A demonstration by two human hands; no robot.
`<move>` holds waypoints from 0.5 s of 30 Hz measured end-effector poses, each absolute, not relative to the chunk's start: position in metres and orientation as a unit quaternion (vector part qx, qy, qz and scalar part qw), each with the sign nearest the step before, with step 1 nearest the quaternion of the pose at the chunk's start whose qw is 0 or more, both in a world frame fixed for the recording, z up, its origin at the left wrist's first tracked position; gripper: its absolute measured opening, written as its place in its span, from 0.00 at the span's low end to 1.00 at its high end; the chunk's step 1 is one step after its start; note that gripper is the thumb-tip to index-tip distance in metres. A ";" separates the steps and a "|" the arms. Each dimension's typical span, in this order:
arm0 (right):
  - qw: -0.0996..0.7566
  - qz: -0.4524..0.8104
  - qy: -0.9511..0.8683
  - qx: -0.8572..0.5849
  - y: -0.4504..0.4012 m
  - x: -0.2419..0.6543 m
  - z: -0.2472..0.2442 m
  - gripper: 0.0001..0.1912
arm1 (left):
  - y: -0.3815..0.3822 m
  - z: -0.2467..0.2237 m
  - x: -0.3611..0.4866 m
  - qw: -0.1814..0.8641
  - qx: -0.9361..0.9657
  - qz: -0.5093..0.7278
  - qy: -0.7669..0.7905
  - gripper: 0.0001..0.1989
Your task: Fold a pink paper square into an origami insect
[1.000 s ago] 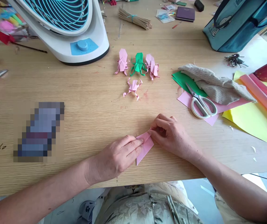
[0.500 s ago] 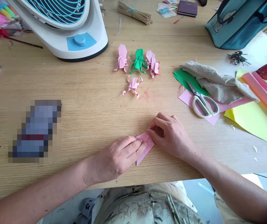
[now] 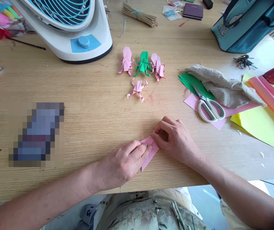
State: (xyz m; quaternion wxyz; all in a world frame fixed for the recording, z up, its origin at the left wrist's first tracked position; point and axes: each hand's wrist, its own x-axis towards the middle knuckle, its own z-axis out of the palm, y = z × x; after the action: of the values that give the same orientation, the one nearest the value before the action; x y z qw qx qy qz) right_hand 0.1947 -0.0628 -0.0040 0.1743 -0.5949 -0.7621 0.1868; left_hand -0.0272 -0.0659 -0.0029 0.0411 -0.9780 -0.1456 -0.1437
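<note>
A folded piece of pink origami paper [image 3: 148, 156] lies near the table's front edge, its pointed end toward me. My left hand [image 3: 125, 163] rests over its left part, fingers together and pressing on the paper; the thumb is hidden. At the paper's upper right corner, my right hand [image 3: 175, 137] pinches the edge between thumb and forefinger. Beyond the hands sit several finished paper figures with thin bent legs: a green one [image 3: 143, 62], a pink one [image 3: 126, 60] to its left, another pink figure [image 3: 158, 65] to its right, and a smaller pink figure [image 3: 137, 89] nearer me.
White-handled scissors [image 3: 210, 108] lie on pink and green sheets beside a grey cloth [image 3: 220, 84]. Yellow paper [image 3: 263, 124] is at right. A white fan [image 3: 89, 48] stands at back left, a blurred-out flat object [image 3: 38, 132] at left, a teal bag [image 3: 244, 32] at back right.
The whole view has shifted slightly. Both hands keep nearly the same hold on the pink paper, and the left fingers are bent a little more.
</note>
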 end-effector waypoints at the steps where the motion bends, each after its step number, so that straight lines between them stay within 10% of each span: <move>1: 0.175 0.186 -0.762 -0.595 -0.063 0.195 -0.005 0.07 | -0.066 -0.003 -0.027 0.046 -0.978 -0.143 -0.143 0.18; 15: 0.195 0.190 -0.766 -0.582 -0.064 0.197 -0.008 0.06 | -0.066 -0.006 -0.029 -0.003 -0.982 -0.123 -0.141 0.18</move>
State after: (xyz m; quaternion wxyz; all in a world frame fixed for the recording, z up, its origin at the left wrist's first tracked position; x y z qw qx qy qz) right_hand 0.1968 -0.0643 -0.0084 0.1946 -0.5820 -0.7664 0.1896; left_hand -0.0288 -0.0655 -0.0064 -0.0030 -0.9824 -0.1410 -0.1226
